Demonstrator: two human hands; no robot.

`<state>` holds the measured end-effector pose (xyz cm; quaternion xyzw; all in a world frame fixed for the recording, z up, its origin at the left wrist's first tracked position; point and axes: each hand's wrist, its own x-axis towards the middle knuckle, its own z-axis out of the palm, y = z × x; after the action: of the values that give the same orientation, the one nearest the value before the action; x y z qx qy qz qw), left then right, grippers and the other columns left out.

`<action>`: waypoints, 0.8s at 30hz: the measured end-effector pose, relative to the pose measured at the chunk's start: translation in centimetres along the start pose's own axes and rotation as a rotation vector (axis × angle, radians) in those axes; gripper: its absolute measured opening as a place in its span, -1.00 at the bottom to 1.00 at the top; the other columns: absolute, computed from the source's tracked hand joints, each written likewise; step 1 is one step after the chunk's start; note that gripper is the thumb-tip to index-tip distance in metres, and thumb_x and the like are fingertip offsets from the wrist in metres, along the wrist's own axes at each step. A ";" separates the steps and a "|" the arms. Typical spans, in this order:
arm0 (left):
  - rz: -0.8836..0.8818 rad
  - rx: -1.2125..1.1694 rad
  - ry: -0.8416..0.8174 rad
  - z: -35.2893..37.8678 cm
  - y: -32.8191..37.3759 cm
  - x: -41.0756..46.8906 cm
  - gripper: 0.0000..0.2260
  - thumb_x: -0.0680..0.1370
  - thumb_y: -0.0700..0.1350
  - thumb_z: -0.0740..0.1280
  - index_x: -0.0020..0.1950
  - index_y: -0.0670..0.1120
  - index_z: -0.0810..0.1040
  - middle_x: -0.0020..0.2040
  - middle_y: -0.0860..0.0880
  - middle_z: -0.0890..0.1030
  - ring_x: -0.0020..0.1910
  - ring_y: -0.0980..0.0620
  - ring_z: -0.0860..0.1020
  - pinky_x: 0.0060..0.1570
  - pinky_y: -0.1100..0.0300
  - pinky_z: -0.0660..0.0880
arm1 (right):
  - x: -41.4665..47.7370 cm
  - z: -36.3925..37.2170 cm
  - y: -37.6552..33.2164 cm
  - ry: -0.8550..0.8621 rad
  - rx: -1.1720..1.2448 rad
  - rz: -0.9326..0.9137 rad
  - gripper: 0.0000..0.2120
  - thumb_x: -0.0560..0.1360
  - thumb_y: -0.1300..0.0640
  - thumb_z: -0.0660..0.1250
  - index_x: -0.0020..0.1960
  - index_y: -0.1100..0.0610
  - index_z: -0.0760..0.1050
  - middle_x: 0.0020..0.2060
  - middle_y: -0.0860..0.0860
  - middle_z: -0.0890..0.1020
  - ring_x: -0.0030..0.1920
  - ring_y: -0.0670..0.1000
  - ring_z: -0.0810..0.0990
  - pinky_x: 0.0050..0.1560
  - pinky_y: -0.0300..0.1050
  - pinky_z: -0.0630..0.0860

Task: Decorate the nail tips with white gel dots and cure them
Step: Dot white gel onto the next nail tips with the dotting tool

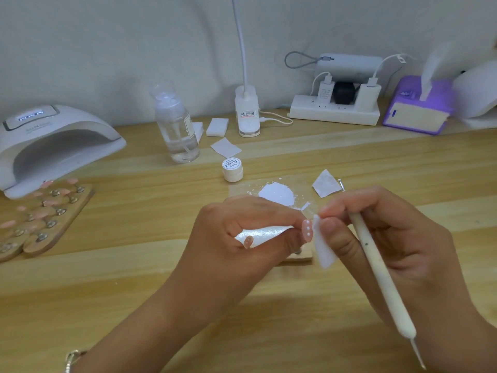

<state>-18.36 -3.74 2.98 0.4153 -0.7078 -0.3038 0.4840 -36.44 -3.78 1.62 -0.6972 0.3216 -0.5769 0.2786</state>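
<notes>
The left hand [242,232] is low in the middle of the wooden surface [161,265], its fingers [271,215] curled together and closed on a pink nail tip [307,230] that shows at their ends and carries three white dots in a row; under this hand a small wooden block [298,258] sits on the surface, though how the tip is fixed to it cannot be told; the right hand [382,232] is just beside, its thumb and forefinger pinching a folded white wipe [324,246] whose top edge touches the side of the nail tip; the same hand's other fingers are curled round a white dotting pen [376,270], which runs slantwise through the hand with its thin lower point toward the bottom right; just behind both hands lies a clear palette [242,188] with a blob of white gel [277,193], and beside it a small scrap of wipe [325,184]; the white gel jar [232,169] stands upright with its lid on, just behind the palette; at the far left the curing lamp [53,141] stands with its opening facing the person and its display lit; in front of it a wooden holder [53,224] carries more pink nail tips; a clear pump bottle [176,125], a stack of wipes [217,127] and a single wipe [225,148] are farther back; a desk lamp base [247,114], a power strip [334,111] and a purple device [416,109] stand along the wall.
</notes>
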 end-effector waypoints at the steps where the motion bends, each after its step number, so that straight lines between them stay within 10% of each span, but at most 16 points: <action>1: -0.009 -0.002 0.001 0.0 0.0 0.0 -0.88 0.48 -0.04 0.46 -0.11 -0.07 0.74 -0.18 0.05 0.73 -0.10 -0.01 0.66 -0.13 -0.04 0.53 | 0.0 0.0 0.0 -0.004 0.006 0.004 -0.96 0.55 0.07 0.38 -0.05 -0.06 0.53 -0.19 -0.14 0.67 -0.22 -0.15 0.68 -0.10 -0.41 0.51; 24: 0.011 0.027 0.000 0.4 0.3 -0.1 -0.96 0.44 -0.12 0.49 -0.15 -0.06 0.74 -0.16 0.17 0.72 -0.13 0.06 0.67 0.04 0.14 0.49 | -0.3 -0.3 0.1 0.011 -0.107 0.050 -0.95 0.55 0.08 0.40 -0.04 -0.06 0.56 -0.27 -0.16 0.66 -0.21 -0.06 0.66 -0.14 -0.05 0.54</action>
<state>-18.82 -3.48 3.06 0.4180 -0.7141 -0.2916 0.4799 -36.74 -3.66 1.40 -0.6998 0.3708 -0.5554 0.2536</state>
